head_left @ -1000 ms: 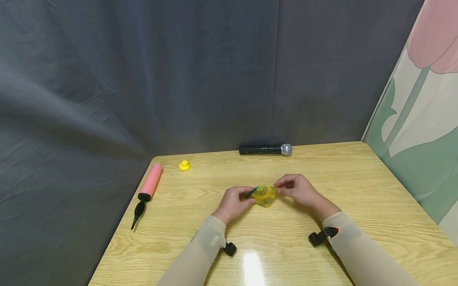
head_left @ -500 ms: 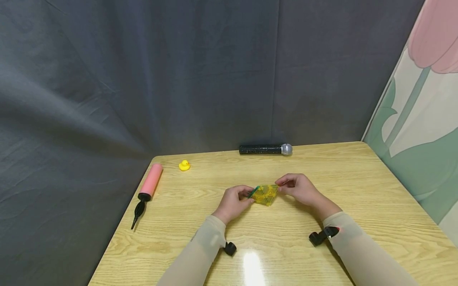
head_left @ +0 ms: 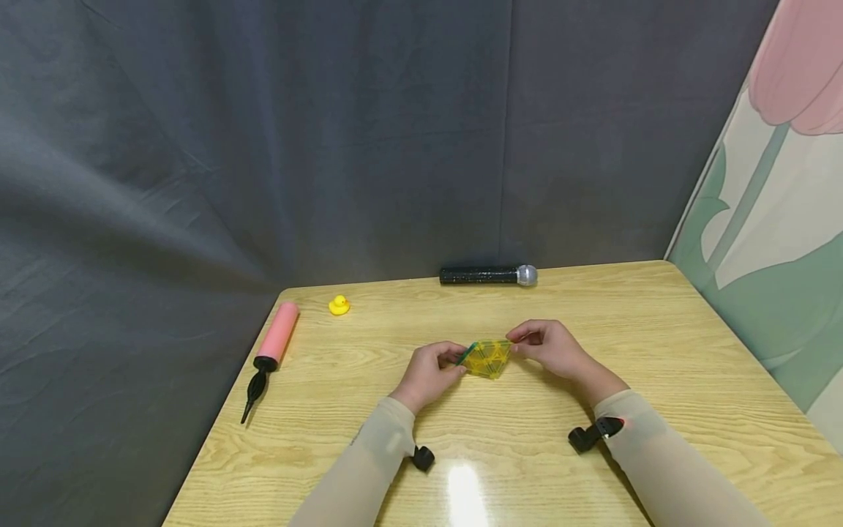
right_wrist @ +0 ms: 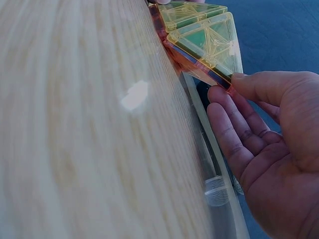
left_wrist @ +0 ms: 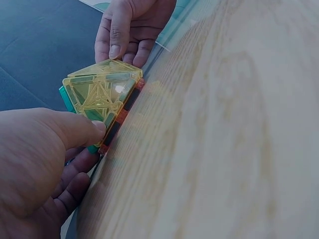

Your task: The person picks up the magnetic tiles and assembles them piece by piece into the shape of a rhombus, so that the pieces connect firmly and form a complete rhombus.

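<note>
Joined translucent triangular magnetic tiles (head_left: 486, 359) are held just over the table between both hands. Yellow faces are uppermost; a green edge shows at the left in the head view. In the left wrist view, orange-red tiles run along the side of the yellow tile (left_wrist: 99, 94). My left hand (head_left: 429, 375) pinches the left corner, thumb on the yellow face and fingers beneath. With thumb and fingertips, my right hand (head_left: 549, 349) pinches the right corner of the yellow tile (right_wrist: 212, 45). The underside of the joined shape is mostly hidden.
On the wooden table (head_left: 329, 468), a sparkly black microphone (head_left: 487, 275) lies along the back edge. A small yellow rubber duck (head_left: 339, 305) sits at the back left. Beside the left edge lies a pink and black hand pump (head_left: 273, 348). A dark curtain (head_left: 395, 146) hangs behind.
The joined tiles have tilted and risen slightly, their right corner lifting with my right fingers. More of the green edge shows now. Over the last half second almost nothing moves.
</note>
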### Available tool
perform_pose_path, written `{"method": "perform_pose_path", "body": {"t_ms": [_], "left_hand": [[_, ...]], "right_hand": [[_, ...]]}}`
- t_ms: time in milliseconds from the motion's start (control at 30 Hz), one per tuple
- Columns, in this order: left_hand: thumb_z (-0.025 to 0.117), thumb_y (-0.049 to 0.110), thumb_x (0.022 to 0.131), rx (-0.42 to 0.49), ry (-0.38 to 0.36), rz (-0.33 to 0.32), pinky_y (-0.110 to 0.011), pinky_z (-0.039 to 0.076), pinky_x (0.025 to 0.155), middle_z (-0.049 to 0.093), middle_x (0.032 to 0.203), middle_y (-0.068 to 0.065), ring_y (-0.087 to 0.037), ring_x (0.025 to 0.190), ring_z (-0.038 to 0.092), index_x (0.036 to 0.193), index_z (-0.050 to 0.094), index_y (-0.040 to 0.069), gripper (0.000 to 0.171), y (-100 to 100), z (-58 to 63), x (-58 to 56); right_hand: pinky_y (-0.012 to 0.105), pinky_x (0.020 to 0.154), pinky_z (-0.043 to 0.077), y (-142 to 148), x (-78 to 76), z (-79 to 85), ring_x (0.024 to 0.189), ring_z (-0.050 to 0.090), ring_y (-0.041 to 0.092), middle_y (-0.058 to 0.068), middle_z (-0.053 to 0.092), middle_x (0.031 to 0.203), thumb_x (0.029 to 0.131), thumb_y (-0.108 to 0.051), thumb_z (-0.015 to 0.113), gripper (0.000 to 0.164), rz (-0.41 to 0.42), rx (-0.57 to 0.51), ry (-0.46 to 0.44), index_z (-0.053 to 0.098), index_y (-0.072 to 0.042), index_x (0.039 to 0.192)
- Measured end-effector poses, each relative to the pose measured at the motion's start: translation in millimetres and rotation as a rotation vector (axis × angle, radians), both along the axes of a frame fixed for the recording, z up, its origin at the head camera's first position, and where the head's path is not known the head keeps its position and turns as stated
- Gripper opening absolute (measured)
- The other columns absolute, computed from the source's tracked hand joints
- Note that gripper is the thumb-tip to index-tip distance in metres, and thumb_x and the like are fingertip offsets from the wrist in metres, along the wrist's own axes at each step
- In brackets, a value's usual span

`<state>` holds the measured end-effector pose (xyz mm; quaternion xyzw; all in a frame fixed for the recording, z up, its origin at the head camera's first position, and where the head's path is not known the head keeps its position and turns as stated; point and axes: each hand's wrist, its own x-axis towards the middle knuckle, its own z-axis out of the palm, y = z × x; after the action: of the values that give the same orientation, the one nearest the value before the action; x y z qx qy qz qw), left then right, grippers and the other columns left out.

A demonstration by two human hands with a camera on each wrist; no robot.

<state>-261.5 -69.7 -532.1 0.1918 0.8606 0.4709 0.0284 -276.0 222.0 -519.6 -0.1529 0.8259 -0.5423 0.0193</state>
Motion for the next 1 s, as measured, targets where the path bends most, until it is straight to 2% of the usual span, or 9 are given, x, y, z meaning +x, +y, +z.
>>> {"method": "perform_pose_path", "body": {"t_ms": [300, 567, 800, 1000], "left_hand": [[0.080, 0.014, 0.095, 0.000, -0.003, -0.006, -0.029, 0.056, 0.084, 0.072, 0.105, 0.012, -0.006, 0.094, 0.066, 0.124, 0.076, 0.023, 0.030, -1, 0.6, -0.2], [0.081, 0.016, 0.095, -0.001, -0.023, -0.016, -0.030, 0.056, 0.086, 0.072, 0.110, 0.008, -0.006, 0.097, 0.066, 0.126, 0.075, 0.022, 0.032, -5, 3.4, -1.0], [0.078, 0.019, 0.097, 0.007, -0.026, -0.012, -0.036, 0.056, 0.092, 0.072, 0.120, 0.002, -0.012, 0.105, 0.066, 0.131, 0.073, 0.019, 0.035, -13, 7.1, -3.1], [0.075, 0.023, 0.100, -0.031, 0.014, 0.036, -0.043, 0.054, 0.098, 0.069, 0.127, 0.000, -0.019, 0.114, 0.064, 0.134, 0.072, 0.019, 0.034, -24, 12.8, -8.1]], "right_hand": [[0.024, 0.073, 0.057, 1, 0.0, -0.2, 0.089, 0.069, 0.023, 0.017, 0.074, 0.109, 0.095, -0.002, 0.076, 0.020, 0.006, -0.001, 0.003, 0.076, 0.002, 0.115], [0.024, 0.069, 0.055, 2, -1.0, 1.2, 0.088, 0.067, 0.032, 0.025, 0.071, 0.109, 0.095, 0.003, 0.073, 0.023, -0.003, 0.012, -0.008, 0.072, 0.011, 0.117], [0.024, 0.072, 0.054, 7, -0.1, 4.6, 0.087, 0.066, 0.021, 0.017, 0.073, 0.109, 0.095, -0.003, 0.076, 0.022, -0.035, 0.020, 0.011, 0.075, 0.004, 0.116], [0.023, 0.075, 0.053, 14, -3.5, 4.7, 0.090, 0.068, 0.024, 0.014, 0.075, 0.108, 0.098, -0.008, 0.074, 0.019, -0.089, 0.047, 0.072, 0.076, 0.001, 0.115]]}}
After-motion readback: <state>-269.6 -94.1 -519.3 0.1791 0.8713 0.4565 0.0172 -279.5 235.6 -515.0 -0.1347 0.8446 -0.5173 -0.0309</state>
